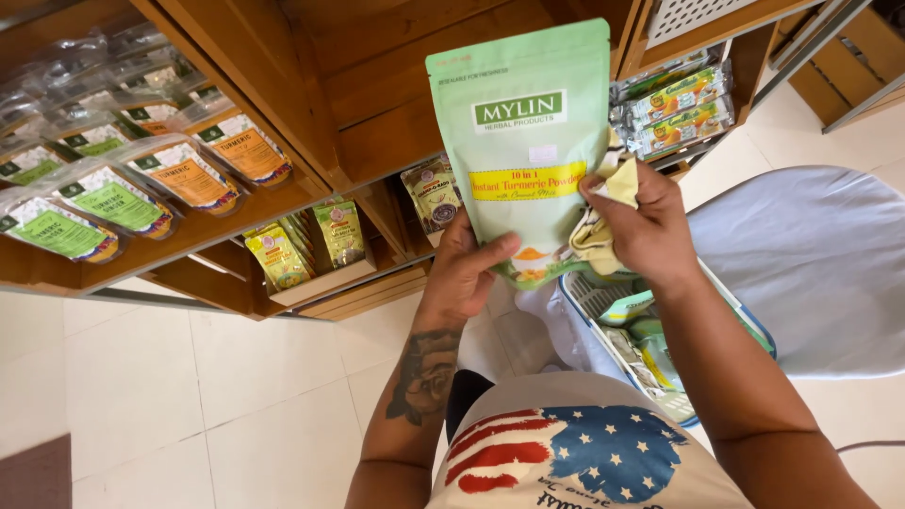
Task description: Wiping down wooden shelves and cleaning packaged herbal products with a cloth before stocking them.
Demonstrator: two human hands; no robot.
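I hold a pale green stand-up pouch (523, 123) with a yellow label band up in front of wooden shelves. My left hand (464, 269) grips its lower left corner, thumb across the front. My right hand (646, 231) presses a crumpled yellowish cloth (603, 212) against the pouch's right side. The bottom of the pouch is partly hidden behind my fingers.
Wooden shelves (311, 113) carry clear packets with green and orange labels (179, 174), small yellow-green pouches (306, 245) and stacked packets (679, 108) on the right. A blue-rimmed basket (603, 302) with items lies below my hands. A grey-covered board (811, 254) stands right. White tile floor (189, 377) lies below.
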